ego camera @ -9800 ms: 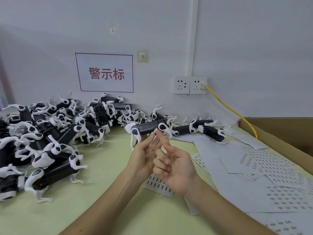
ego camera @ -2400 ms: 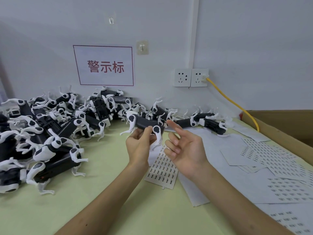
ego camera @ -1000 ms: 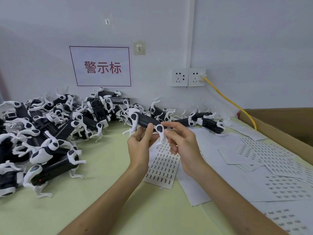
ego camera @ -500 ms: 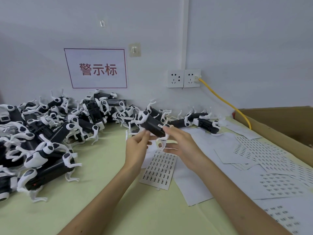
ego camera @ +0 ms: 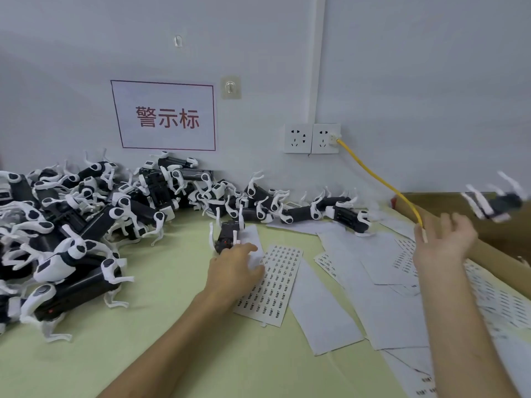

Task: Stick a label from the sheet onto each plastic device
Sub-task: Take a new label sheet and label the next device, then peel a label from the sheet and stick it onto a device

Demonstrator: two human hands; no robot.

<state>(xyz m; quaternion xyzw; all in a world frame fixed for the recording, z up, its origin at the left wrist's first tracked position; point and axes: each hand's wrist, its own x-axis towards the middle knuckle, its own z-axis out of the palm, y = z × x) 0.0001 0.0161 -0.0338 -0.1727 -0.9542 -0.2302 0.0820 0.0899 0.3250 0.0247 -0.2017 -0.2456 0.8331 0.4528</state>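
Observation:
A black-and-white plastic device [ego camera: 228,234] lies on the green table beside the label sheet [ego camera: 276,285]. My left hand [ego camera: 233,268] lies low on the table with its fingertips at the near end of that device and its palm edge over the sheet's corner. My right hand [ego camera: 444,239] is raised at the right with fingers spread and holds nothing. Just beyond it, another device [ego camera: 495,204] is blurred in mid-air over the cardboard box [ego camera: 488,245]. A big pile of devices [ego camera: 86,214] fills the left side and runs along the wall.
Used white backing sheets [ego camera: 370,271] and more label sheets [ego camera: 500,303] cover the right half of the table. A yellow cable [ego camera: 382,182] runs from the wall socket [ego camera: 326,138] down to the box. A sign [ego camera: 166,116] hangs on the wall.
Both hands held one device in front of me. Now my right hand has swung right and let it go over the box, and my left hand has dropped to another device on the table.

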